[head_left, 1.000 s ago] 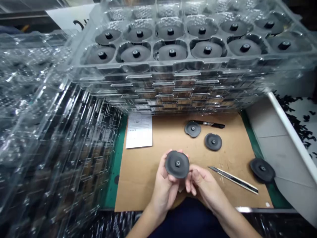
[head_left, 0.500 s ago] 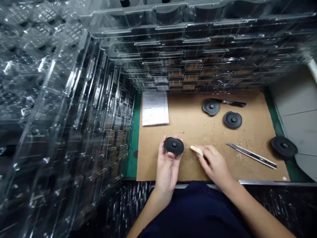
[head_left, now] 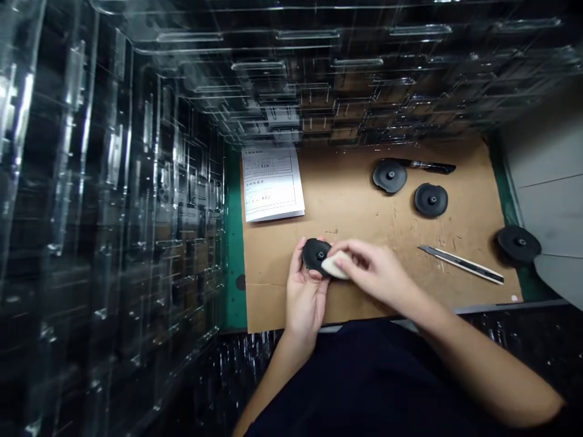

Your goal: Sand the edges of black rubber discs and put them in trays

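My left hand (head_left: pixel 306 291) grips a black oval disc (head_left: pixel 314 254) with a small raised hub, its hub side facing up. A pale, cream-coloured pad (head_left: pixel 336 266) is pinched in my right hand (head_left: pixel 371 267) and lies against the right part of that disc, hiding some of its surface. Both hands are above the cardboard sheet (head_left: pixel 355 212). Two similar black discs (head_left: pixel 431 200) rest farther back on the cardboard, and another black disc (head_left: pixel 519 244) sits at its right edge.
A snap-off utility knife (head_left: pixel 462 264) lies on the cardboard to the right. Behind the discs is a black pen-like tool (head_left: pixel 426 165). A printed paper (head_left: pixel 273 185) lies at the back left. Stacked clear plastic trays (head_left: pixel 136 182) wall in the left and back.
My right hand has moved left and brought the pale pad onto the black disc. My left hand still holds the disc. The camera view has shifted.
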Tool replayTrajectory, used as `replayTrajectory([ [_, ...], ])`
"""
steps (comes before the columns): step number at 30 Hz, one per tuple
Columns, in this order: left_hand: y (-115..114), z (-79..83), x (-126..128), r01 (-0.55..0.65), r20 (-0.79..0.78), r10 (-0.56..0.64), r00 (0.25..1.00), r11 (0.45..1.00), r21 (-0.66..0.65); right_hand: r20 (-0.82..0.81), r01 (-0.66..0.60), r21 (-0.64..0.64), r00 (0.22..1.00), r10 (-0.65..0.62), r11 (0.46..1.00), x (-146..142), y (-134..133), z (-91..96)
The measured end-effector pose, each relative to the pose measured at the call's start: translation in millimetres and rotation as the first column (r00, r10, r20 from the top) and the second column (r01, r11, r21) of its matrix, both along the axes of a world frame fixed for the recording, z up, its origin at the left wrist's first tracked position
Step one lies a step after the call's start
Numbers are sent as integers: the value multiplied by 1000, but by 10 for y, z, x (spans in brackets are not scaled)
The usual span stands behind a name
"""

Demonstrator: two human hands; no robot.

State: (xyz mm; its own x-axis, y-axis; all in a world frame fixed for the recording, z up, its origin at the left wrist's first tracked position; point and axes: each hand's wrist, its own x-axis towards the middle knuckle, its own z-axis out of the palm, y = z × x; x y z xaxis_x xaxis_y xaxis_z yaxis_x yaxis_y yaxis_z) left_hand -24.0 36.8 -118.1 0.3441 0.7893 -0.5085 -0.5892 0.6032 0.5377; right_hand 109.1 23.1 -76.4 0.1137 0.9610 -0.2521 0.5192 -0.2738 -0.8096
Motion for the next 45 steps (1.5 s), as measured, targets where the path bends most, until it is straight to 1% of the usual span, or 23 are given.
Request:
replayTrajectory([
  [3,-2,3,10,-19,-23,20,1000,1000,17,42,38,33,998,-40,999,21,-9,1],
  [6,0,-3,15,7,-3,-7,1000,1000,16,-16,-9,23,1000,10,1000,29,-20,-1],
  [7,0,-6,15,9,-5,-8,1000,1000,20,-16,-2,6,1000,2,1000,32,-18,-1],
  [9,1,-11,17,-8,-23,9,1000,999,34,32,37,-16,999,-36,999,31,-15,2],
  [10,1,-12,18,-13,-30,14,999,999,33,59,46,-2,997,-46,999,25,-18,7],
  [12,1,-10,20,1,-27,-1,1000,1000,11,57,12,42,998,-15,999,16,-30,18],
  [14,1,-5,21,17,-19,-17,1000,1000,-1,4,-35,34,999,35,999,37,-25,10],
  [15,2,-4,21,19,-20,-19,1000,1000,4,-10,-27,12,1000,27,1000,63,-6,-4],
  [17,2,-4,21,15,-33,-14,999,1000,23,13,62,-20,998,-62,998,131,61,-44],
  [19,0,-8,18,9,-53,-7,999,1000,27,43,140,30,989,-141,990,175,143,-64],
  [20,-1,-11,16,6,-63,-5,998,1000,19,44,131,71,990,-135,989,175,178,-58],
  [22,-5,-16,11,-4,-80,5,997,1000,6,24,17,119,1000,-20,993,137,227,-21],
  [24,-8,-17,5,-1,-93,0,996,1000,-4,12,-141,88,990,140,986,78,252,20],
  [26,-7,-12,0,10,-109,-11,994,1000,-9,17,-207,49,978,206,977,37,255,32],
  [30,2,3,1,19,-127,-22,992,1000,-21,17,-150,149,989,149,977,68,172,-24],
  [33,7,7,13,43,-95,-43,995,999,-10,-40,-159,91,986,163,983,169,95,-59],
  [35,6,3,17,40,-98,-39,994,999,8,-25,-41,65,999,43,997,207,86,-68],
  [37,1,-4,14,26,-119,-23,993,999,21,-23,90,129,996,-88,988,190,102,-67],
  [38,-2,-6,11,22,-127,-19,992,1000,20,-41,107,167,994,-101,980,168,110,-61],
  [40,-8,-9,3,21,-127,-19,992,1000,18,-73,33,182,997,-20,983,129,120,-46],
  [42,-11,-7,0,37,-107,-34,994,999,20,-68,-90,103,993,98,991,120,132,-36],
  [43,-13,-5,1,40,-102,-37,994,999,26,-62,-115,61,991,119,991,121,145,-39],
  [45,-14,-4,6,31,-118,-26,993,999,37,-57,-77,55,995,80,996,114,181,-67],
])
